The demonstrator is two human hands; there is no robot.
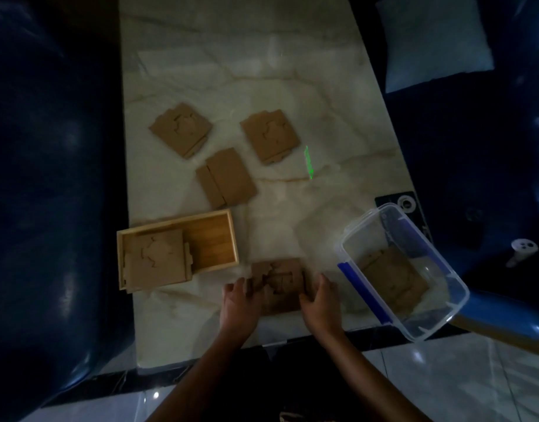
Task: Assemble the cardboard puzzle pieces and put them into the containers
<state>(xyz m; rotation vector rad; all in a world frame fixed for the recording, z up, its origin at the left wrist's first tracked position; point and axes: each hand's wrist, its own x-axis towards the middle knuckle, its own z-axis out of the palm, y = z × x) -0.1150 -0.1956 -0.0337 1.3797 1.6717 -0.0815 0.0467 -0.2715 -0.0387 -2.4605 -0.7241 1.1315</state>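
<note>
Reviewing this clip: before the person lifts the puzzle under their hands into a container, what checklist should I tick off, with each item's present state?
1. Both hands on the puzzle: ok. The left hand and right hand flank the cardboard puzzle at the near table edge.
2. Pieces fully interlocked: cannot tell; the picture is dim and the fingers cover its sides.
3. Room in the wooden box: ok; one puzzle fills its left part, the right part is bare.
4. Plastic container open: ok; no lid on it, cardboard lies inside.
5. Puzzles remaining: not ok; three cardboard sets lie farther out on the table.
</note>
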